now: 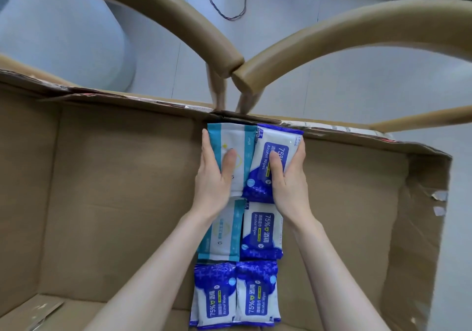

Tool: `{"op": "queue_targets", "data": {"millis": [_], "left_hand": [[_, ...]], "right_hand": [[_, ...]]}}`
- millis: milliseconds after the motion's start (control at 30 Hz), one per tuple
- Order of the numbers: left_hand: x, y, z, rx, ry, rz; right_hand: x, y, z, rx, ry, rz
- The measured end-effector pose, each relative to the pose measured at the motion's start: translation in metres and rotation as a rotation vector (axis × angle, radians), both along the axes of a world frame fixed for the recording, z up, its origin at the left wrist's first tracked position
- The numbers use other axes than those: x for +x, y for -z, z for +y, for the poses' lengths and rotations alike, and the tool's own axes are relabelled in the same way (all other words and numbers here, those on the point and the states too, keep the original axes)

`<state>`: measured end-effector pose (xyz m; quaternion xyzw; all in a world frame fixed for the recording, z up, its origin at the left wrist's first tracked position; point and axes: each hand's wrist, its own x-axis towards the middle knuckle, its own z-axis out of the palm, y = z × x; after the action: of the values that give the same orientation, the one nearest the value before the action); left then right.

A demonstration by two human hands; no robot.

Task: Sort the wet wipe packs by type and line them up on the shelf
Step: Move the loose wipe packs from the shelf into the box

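My left hand [213, 175] grips a teal-and-white wipe pack [238, 139], thumb on its face. Beside it, my right hand [290, 177] grips a blue 75% alcohol wipe pack [274, 139] the same way. Both packs lie side by side against the far wall of the cardboard box [102, 177]. Nearer to me lies a second row: another teal pack [224, 233] on the left and a blue alcohol pack [261, 229] on the right. Closest to me are two more blue alcohol packs, one on the left [214, 297] and one on the right [256, 295].
The packs form a narrow column in the middle of the large open cardboard box. Its right wall [419, 228] and far flap edge [153, 101] rise around it. Beyond the box stand curved tan chair arms [229, 60] on a grey tiled floor with a cable [229, 3].
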<state>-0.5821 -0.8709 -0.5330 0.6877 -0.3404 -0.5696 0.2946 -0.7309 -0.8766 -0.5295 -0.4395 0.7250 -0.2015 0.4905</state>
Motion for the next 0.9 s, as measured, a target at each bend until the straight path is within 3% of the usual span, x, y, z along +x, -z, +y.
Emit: {"op": "queue_targets", "data": {"millis": [333,467,633,900], "left_hand": [[0.012,-0.030,-0.001,0.028,0.076,-0.161],[0.013,-0.064,0.017,0.002,0.111,-0.312],[0.021,-0.140,0.050,-0.098,0.152,-0.432],[0.068,-0.302,0.139,-0.328,0.035,-0.568]], "right_hand": [[-0.012,-0.029,-0.002,0.051,-0.096,0.102],[-0.015,-0.065,0.010,0.000,-0.188,0.235],[-0.006,-0.140,0.029,-0.138,-0.369,0.308],[0.053,-0.295,0.088,-0.444,-0.641,0.274]]}}
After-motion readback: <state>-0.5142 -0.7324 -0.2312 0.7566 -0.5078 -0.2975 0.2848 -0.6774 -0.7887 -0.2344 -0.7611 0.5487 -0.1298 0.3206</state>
